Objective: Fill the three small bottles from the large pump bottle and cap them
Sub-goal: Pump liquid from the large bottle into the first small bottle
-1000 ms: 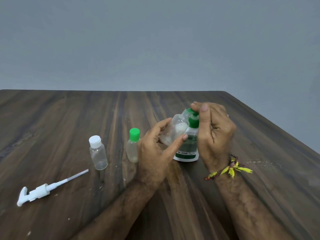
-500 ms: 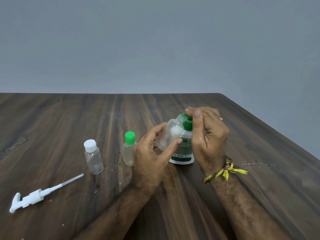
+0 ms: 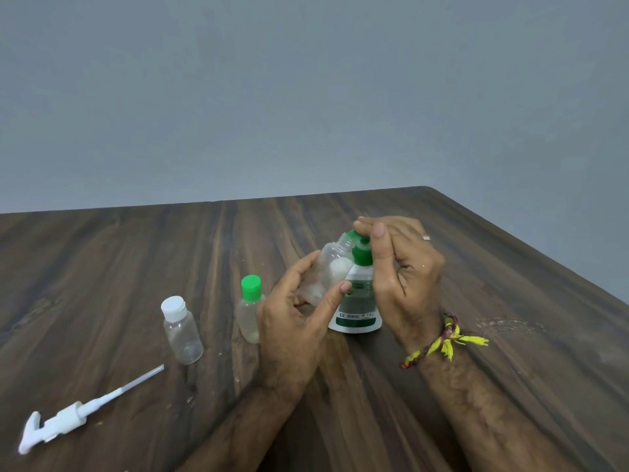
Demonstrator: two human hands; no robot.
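A: What have I got in the left hand (image 3: 292, 321)?

B: A clear small bottle (image 3: 328, 272), tilted, neck up and to the right; your left grip is closed around its body, thumb in front, fingers behind

A: And my right hand (image 3: 400, 267)?

B: Its fingertips (image 3: 377, 233) pinch a green cap (image 3: 350, 236) right at that bottle's neck; I cannot tell whether the cap is seated on the threads or just touching them; that grip is closed on the cap

A: Where is the large bottle (image 3: 357, 308)?

B: Upright on the worktop (image 3: 102, 267), just behind both hands, green collar on top, green and white label; its pump is off

A: The pump head (image 3: 64, 420)?

B: Lying flat at the near left of the worktop, its tube pointing up and right, well apart from the hands

A: The other two small ones?

B: Both upright to the left of my left hand; the green-capped bottle (image 3: 251, 310) just beside the hand, pale liquid inside; the white-capped bottle (image 3: 182, 330) farther left, looking clear; I see a yellow thread band (image 3: 442, 342) on the right wrist
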